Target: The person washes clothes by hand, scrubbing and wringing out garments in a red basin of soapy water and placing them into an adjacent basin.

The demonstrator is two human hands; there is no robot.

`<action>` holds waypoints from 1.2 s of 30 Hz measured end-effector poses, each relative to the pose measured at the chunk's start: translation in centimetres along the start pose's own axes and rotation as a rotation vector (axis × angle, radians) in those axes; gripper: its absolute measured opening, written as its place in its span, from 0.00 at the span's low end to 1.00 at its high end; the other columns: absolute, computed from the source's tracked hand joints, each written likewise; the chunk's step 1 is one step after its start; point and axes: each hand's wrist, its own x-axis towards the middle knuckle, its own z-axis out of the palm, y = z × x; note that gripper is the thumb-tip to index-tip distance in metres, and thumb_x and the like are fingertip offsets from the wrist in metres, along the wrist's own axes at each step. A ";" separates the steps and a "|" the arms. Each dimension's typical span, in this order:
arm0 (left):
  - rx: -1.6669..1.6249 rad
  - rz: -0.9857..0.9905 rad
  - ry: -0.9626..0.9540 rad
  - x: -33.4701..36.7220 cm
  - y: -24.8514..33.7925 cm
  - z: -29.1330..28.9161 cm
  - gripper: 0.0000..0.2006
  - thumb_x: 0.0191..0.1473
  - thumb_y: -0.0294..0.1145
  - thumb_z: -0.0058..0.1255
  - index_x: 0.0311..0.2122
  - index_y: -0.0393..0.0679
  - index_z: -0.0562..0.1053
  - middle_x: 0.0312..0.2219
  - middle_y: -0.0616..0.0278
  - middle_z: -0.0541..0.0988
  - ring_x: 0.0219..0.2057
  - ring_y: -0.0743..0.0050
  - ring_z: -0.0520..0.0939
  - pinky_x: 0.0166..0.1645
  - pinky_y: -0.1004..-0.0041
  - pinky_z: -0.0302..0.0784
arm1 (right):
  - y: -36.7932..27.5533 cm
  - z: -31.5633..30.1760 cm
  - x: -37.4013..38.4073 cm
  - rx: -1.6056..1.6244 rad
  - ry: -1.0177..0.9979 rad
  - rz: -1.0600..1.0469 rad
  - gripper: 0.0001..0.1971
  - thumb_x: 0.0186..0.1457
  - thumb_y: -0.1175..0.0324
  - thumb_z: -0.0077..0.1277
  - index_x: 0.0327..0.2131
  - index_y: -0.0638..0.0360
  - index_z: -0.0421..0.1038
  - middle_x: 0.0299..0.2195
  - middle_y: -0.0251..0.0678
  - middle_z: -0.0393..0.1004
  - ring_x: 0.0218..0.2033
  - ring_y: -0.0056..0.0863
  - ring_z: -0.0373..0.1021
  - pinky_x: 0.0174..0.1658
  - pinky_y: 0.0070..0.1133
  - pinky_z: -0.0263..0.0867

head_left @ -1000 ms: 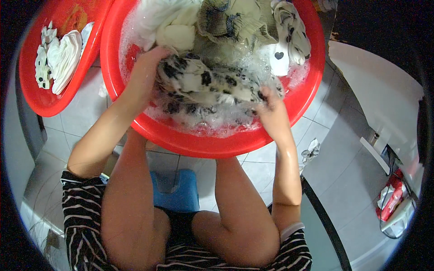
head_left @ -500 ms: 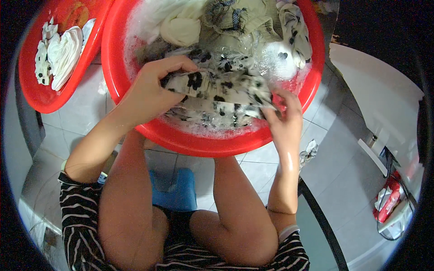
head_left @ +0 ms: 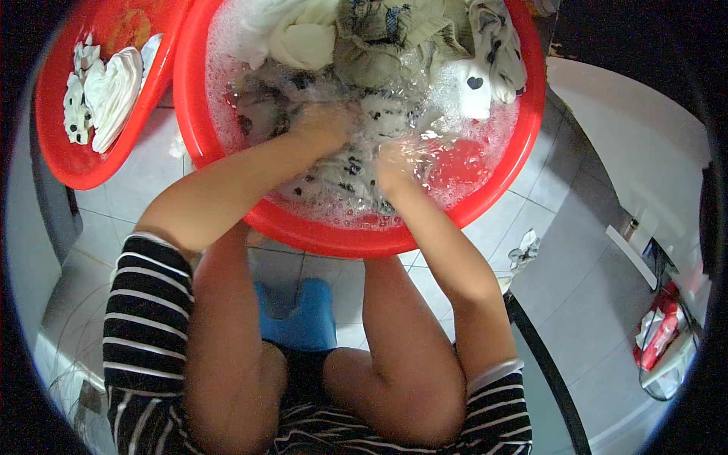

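Observation:
Both my hands are down in the soapy water of a big red basin [head_left: 326,243]. My left hand [head_left: 324,125] is smeared by motion, its fingers under the suds beside a black-spotted white cloth [head_left: 345,178]. To its right, my right hand [head_left: 398,163] is blurred too, its fingers hidden by splashing water at the edge of that cloth. Around them in the basin float an olive-beige garment [head_left: 371,53], a cream-white cloth [head_left: 303,45], a white piece with a dark heart [head_left: 475,95], and a pale dark-spotted cloth [head_left: 500,57] along the right wall.
A second red basin [head_left: 91,180] at the left holds folded white cloth [head_left: 114,95] and a spotted piece. A blue stool [head_left: 303,318] is beneath me. On the tiled floor lie a crumpled grey-white scrap [head_left: 523,250] and, at right, a red-and-white packet [head_left: 660,334] near a cable.
Both hands have plunged from above the water into it, taking the spotted cloth down and moving closer together. The cloth, stretched between them before, is now mostly submerged.

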 end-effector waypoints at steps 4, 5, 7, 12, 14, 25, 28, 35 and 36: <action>-0.561 -0.333 -0.016 1.2 -1.8 3.2 0.21 0.52 0.45 0.40 0.46 0.43 0.72 0.38 0.50 0.77 0.37 0.53 0.79 0.42 0.56 0.73 | -1.2 -3.2 -2.7 -0.060 0.317 0.050 0.19 0.53 0.54 0.45 0.44 0.52 0.73 0.43 0.39 0.72 0.48 0.35 0.66 0.49 0.33 0.63; -0.279 -0.069 0.098 0.2 1.3 1.4 0.20 0.52 0.44 0.40 0.45 0.44 0.73 0.39 0.50 0.77 0.38 0.53 0.79 0.44 0.57 0.72 | 2.1 0.7 -0.6 -0.207 0.386 0.121 0.18 0.51 0.53 0.46 0.41 0.50 0.74 0.40 0.36 0.74 0.44 0.34 0.68 0.40 0.30 0.67; 0.041 0.108 0.207 -2.4 0.7 -2.4 0.19 0.52 0.44 0.40 0.43 0.46 0.74 0.40 0.50 0.76 0.39 0.52 0.78 0.46 0.58 0.71 | 2.9 -0.1 -1.2 0.074 0.388 0.089 0.16 0.51 0.54 0.46 0.39 0.51 0.74 0.38 0.36 0.74 0.42 0.33 0.69 0.39 0.29 0.67; -0.586 0.057 0.290 -5.3 -2.3 -2.7 0.21 0.50 0.44 0.46 0.48 0.45 0.69 0.42 0.47 0.74 0.42 0.48 0.75 0.45 0.65 0.70 | 7.8 -6.0 -6.3 1.525 0.179 0.099 0.25 0.53 0.58 0.41 0.48 0.68 0.63 0.43 0.42 0.72 0.40 0.38 0.71 0.44 0.31 0.66; -0.760 0.061 0.322 -7.7 -1.8 -4.3 0.23 0.52 0.45 0.46 0.49 0.42 0.68 0.40 0.49 0.76 0.41 0.53 0.77 0.42 0.68 0.71 | 7.1 -9.5 -10.2 1.947 -0.005 0.148 0.23 0.53 0.57 0.43 0.47 0.64 0.66 0.42 0.38 0.72 0.42 0.34 0.70 0.45 0.29 0.66; -1.342 0.468 0.448 -16.5 -3.4 -10.9 0.24 0.45 0.33 0.53 0.49 0.36 0.67 0.46 0.55 0.70 0.48 0.66 0.72 0.50 0.72 0.69 | 11.1 -10.2 -18.3 1.840 0.289 -0.301 0.25 0.38 0.86 0.45 0.46 0.69 0.65 0.43 0.41 0.71 0.46 0.29 0.68 0.51 0.21 0.60; -1.750 0.351 0.210 -15.8 -1.9 -11.8 0.19 0.47 0.30 0.51 0.46 0.38 0.68 0.45 0.57 0.70 0.47 0.68 0.71 0.52 0.72 0.67 | 7.9 -9.8 -15.6 1.230 0.619 -0.118 0.15 0.45 0.82 0.46 0.40 0.63 0.68 0.34 0.32 0.72 0.35 0.18 0.67 0.37 0.16 0.63; -0.291 0.243 0.527 -7.9 0.9 -4.6 0.23 0.52 0.44 0.44 0.53 0.47 0.64 0.39 0.52 0.75 0.42 0.55 0.76 0.47 0.63 0.70 | -0.3 -5.8 -6.4 0.779 0.607 0.017 0.12 0.51 0.69 0.45 0.40 0.62 0.63 0.28 0.53 0.72 0.28 0.48 0.71 0.34 0.35 0.65; -0.244 0.155 0.335 -6.9 0.9 -4.7 0.24 0.52 0.45 0.45 0.53 0.47 0.63 0.41 0.48 0.74 0.42 0.51 0.76 0.47 0.60 0.70 | -0.5 -4.9 -5.1 0.648 0.649 0.057 0.13 0.52 0.68 0.44 0.41 0.63 0.62 0.28 0.54 0.72 0.29 0.50 0.70 0.35 0.36 0.65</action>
